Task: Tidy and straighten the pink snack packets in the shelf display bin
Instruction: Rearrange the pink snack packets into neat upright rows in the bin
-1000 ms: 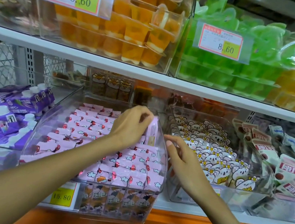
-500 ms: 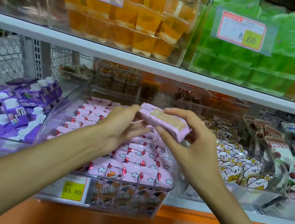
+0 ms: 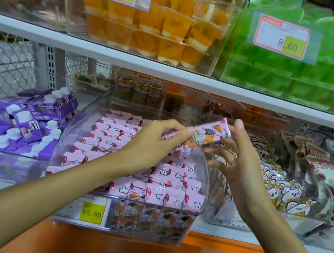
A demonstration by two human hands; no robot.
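Above the clear bin [image 3: 206, 170] of pink packets [image 3: 160, 181], we pinch one packet [image 3: 205, 135] between our left hand [image 3: 153, 143] and right hand [image 3: 241, 158].

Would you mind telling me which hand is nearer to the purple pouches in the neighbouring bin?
Left. The left hand is over the pink packet bin, beside the purple pouches. The right hand is further away, at the bin's far edge.
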